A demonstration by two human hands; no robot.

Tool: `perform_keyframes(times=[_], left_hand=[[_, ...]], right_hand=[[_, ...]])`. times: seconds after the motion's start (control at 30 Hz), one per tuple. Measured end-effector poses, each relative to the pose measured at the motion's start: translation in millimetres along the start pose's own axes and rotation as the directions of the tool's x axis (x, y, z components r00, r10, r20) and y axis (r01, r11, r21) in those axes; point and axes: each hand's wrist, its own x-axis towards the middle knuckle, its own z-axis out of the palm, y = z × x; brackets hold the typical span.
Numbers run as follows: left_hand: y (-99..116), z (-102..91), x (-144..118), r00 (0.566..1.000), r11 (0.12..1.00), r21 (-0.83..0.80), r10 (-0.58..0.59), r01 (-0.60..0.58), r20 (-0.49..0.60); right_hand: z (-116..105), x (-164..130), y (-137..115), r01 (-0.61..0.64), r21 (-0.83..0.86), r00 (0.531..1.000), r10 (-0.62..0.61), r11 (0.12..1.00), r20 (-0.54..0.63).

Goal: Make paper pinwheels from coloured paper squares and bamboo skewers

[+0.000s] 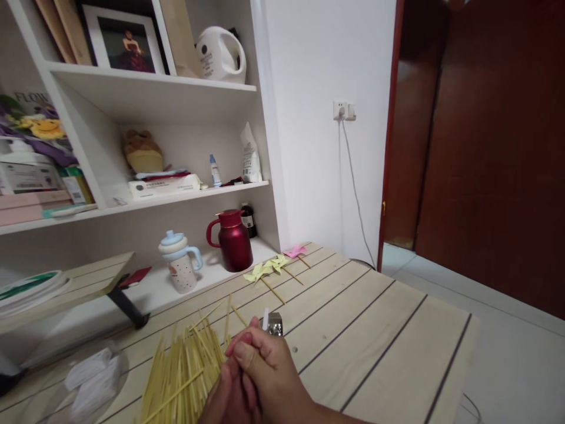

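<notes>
A: Looking down at the slatted wooden table [375, 330], I see both hands bunched together at the near edge. The right hand [269, 368] lies on top, fingers curled in, and the left hand [227, 397] is tucked under it, mostly hidden.

B: Are they gripping anything?

A: Both look closed around something small, but I cannot tell what. A little metal piece [275, 324] with a white stub pokes up just past the right fingertips; whether it is held or merely lying on the table behind them is unclear.

B: And the sticks?

A: The heap of thin bamboo sticks [185, 365] fans out on the table just left of the hands, touching or nearly touching the left one. Further back, near the wall, lie two yellow paper pinwheels [267, 270] and a pink pinwheel [295, 251], each on a stick.

B: How would you handle it well from here?

A: My judgement: keep the hands low over the table, draw a single stick from the edge of the heap and not from the middle, so the rest do not scatter, and pinch it near its end for control.

B: Anything close enough to knock?

A: A red jug [232, 240] and a pale lidded cup [180, 262] stand on the low shelf, well apart from the hands.
</notes>
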Motion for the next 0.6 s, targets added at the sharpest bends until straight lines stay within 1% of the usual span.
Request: perform_keyframes(times=[0.07,0.1,0.13,0.17,0.2,0.23,0.27,0.33,0.37,0.4,0.43,0.5,0.57,0.6], left_hand=[[-0.7,-1.6,2.3,0.997,0.997,0.017,0.071,-0.071,-0.001],[0.3,-0.2,2.8,0.991,0.991,0.038,0.131,-0.13,-0.012],[2.8,3.0,2.6,0.986,0.986,0.06,0.159,-0.156,-0.049],[6.9,8.2,1.7,0.984,0.986,0.083,0.149,-0.142,-0.094],[12.7,14.9,0.1,0.971,0.98,0.101,0.187,-0.173,-0.148],[19.9,22.6,-1.9,0.952,0.972,0.117,0.226,-0.206,-0.206],[28.3,30.5,-4.3,0.916,0.953,0.146,0.296,-0.265,-0.27],[46.5,43.3,-9.1,0.794,0.885,0.243,0.464,-0.397,-0.393],[55.1,46.9,-11.3,0.732,0.849,0.304,0.527,-0.433,-0.431],[62.7,48.4,-13.2,0.653,0.792,0.383,0.61,-0.476,-0.449],[69.0,47.9,-14.9,0.608,0.757,0.42,0.653,-0.502,-0.451],[76.9,42.9,-17.7,0.532,0.69,0.503,0.723,-0.521,-0.441],[78.9,37.5,-20.4,0.491,0.64,0.589,0.764,-0.494,-0.418],[78.4,36.1,-22.0,0.482,0.616,0.637,0.779,-0.464,-0.401]], right_hand=[[-1.8,1.8,0.0,-0.007,-0.016,0.998,0.008,1.0,0.059],[-3.1,2.7,-0.4,-0.019,-0.024,0.994,0.022,1.0,0.103],[-4.8,3.7,-1.0,-0.032,-0.019,0.989,0.034,0.999,0.142],[-6.8,4.9,-1.8,-0.041,-0.012,0.985,0.043,0.999,0.168],[-9.3,6.3,-2.9,-0.052,0.015,0.985,0.049,0.999,0.167],[-12.2,8.1,-3.9,-0.045,0.033,0.99,0.04,0.998,0.136],[-15.6,10.1,-4.8,-0.029,0.036,0.996,0.026,0.999,0.083],[-23.5,15.3,-5.6,0.009,0.021,0.999,-0.008,1.0,-0.035],[-27.8,18.1,-5.3,0.01,0.013,0.998,-0.009,1.0,-0.068],[-32.0,20.9,-4.7,0.009,0.0,0.995,-0.009,1.0,-0.101],[-36.0,23.6,-3.8,0.007,-0.028,0.992,-0.01,1.0,-0.123],[-42.2,27.4,-2.0,0.019,-0.07,0.986,-0.03,0.997,-0.162],[-45.2,28.3,-1.3,0.02,-0.073,0.986,-0.031,0.997,-0.162],[-45.4,27.5,-1.4,0.022,-0.073,0.988,-0.033,0.997,-0.153]])
